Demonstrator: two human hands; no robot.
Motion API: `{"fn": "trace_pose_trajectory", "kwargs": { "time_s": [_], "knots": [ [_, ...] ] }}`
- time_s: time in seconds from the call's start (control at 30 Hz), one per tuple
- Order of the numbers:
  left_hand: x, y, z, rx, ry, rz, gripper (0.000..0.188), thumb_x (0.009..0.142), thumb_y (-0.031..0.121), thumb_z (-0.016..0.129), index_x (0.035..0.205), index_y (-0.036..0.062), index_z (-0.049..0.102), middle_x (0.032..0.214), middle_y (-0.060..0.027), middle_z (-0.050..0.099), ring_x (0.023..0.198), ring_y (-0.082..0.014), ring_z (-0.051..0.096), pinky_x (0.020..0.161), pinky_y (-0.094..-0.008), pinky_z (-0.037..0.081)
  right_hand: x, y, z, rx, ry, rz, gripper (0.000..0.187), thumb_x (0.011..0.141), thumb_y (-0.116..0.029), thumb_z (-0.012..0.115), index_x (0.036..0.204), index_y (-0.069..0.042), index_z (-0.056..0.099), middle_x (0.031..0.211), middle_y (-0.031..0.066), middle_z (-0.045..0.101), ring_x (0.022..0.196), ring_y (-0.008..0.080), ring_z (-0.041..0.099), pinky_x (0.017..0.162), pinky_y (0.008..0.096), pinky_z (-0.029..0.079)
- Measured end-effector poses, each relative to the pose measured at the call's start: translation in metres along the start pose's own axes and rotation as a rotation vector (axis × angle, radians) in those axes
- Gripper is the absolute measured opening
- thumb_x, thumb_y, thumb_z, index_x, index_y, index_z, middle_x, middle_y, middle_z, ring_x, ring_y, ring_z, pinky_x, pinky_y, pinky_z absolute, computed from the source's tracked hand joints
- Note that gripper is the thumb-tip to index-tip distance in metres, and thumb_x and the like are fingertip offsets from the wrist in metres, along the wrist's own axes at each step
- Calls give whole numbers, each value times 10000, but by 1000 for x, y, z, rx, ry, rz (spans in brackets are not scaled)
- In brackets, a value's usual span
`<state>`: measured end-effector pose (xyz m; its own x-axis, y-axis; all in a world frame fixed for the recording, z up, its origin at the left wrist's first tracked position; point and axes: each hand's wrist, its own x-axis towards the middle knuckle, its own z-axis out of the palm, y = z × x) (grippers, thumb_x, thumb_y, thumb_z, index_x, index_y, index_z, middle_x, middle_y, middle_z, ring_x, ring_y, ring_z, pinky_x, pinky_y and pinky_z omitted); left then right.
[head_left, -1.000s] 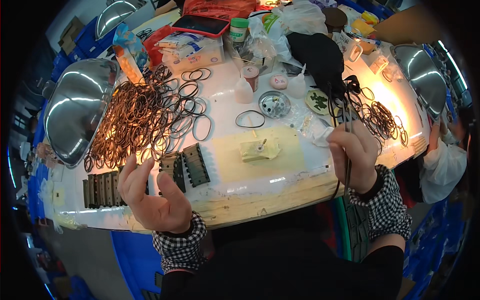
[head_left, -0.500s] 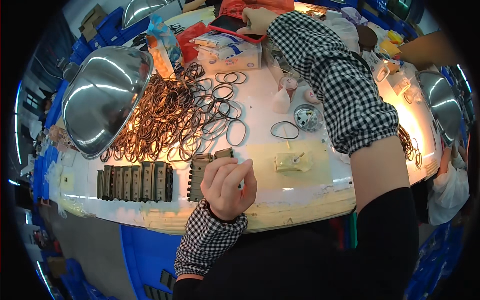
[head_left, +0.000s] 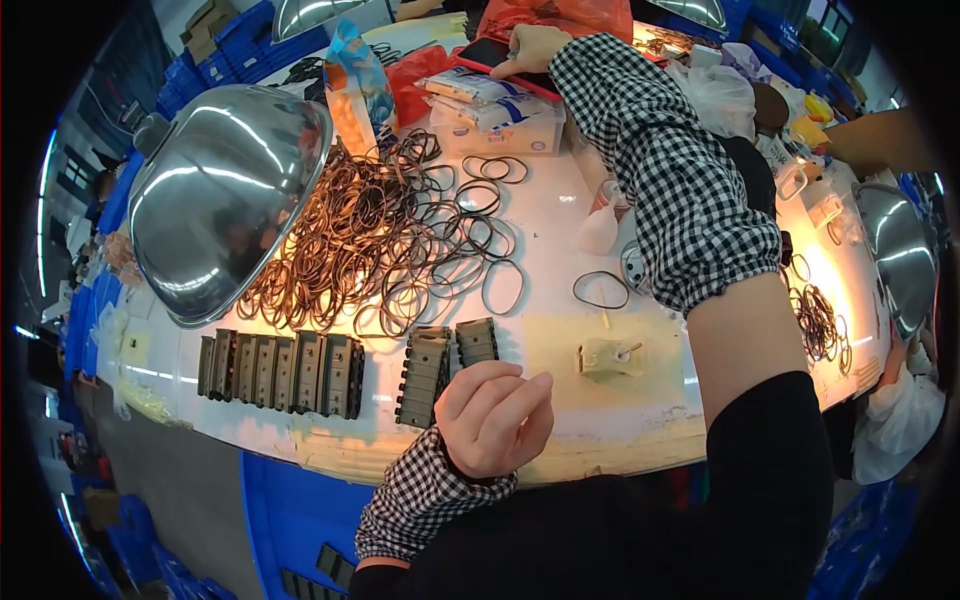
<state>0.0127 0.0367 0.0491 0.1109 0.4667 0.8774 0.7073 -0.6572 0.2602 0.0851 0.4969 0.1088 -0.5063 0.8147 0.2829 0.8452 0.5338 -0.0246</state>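
My right hand (head_left: 533,50) reaches to the back of the table, thumb and fingers across a dark-screened phone (head_left: 485,52) in a red case. The phone lies on soft plastic packs (head_left: 480,88) atop a clear box (head_left: 530,136). Near the front edge hovers my left hand (head_left: 495,420), its fingers loosely bent and apart, with nothing visible in it. Just beyond it are two olive ribbed pieces (head_left: 424,378). Several similar pieces (head_left: 280,372) stand side by side further left. Both forearms wear checked sleeves.
A heap of dark rubber rings (head_left: 345,240) covers the middle left, beside a large metal lamp shade (head_left: 225,200). A small yellowish block (head_left: 608,358) with a pin sits on a pale yellow sheet (head_left: 560,390). Behind it stands a white squeeze bottle (head_left: 600,230).
The camera view has shifted, so the table sits further right and lower. My left hand has drawn slightly away from the ribbed pieces, uncovering them. My right hand stays at the phone.
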Motion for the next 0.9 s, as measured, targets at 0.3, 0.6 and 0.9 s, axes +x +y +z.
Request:
{"fn": "trace_pose_trajectory", "kwargs": {
  "time_s": [0.3, 0.6, 0.9],
  "knots": [
    [-3, -5, 3, 8, 11, -42, 359, 721, -70, 650, 1061, 25, 583, 726, -65, 618, 708, -245, 611, 627, -316, 486, -11, -15, -20, 18, -7, -52, 807, 678, -724, 708, 1109, -52, 596, 1014, 164, 670, 991, 304, 645, 834, 364, 520],
    [-1, -3, 5, -16, 50, -40, 339, 713, -69, 653, 1036, 18, 599, 741, -79, 625, 699, -255, 604, 614, -318, 481, -112, -5, -166, 110, 182, -345, 410, 840, -394, 732, 854, -39, 528, 777, 141, 569, 725, 284, 574, 648, 374, 432],
    [-3, -5, 5, -16, 81, -27, 312, 728, -65, 653, 1028, 3, 601, 745, -93, 621, 699, -257, 597, 586, -317, 478, -371, -28, -214, 208, 99, -420, 358, 742, -245, 794, 789, -56, 493, 879, 122, 535, 817, 289, 576, 710, 352, 440]
  ]
}}
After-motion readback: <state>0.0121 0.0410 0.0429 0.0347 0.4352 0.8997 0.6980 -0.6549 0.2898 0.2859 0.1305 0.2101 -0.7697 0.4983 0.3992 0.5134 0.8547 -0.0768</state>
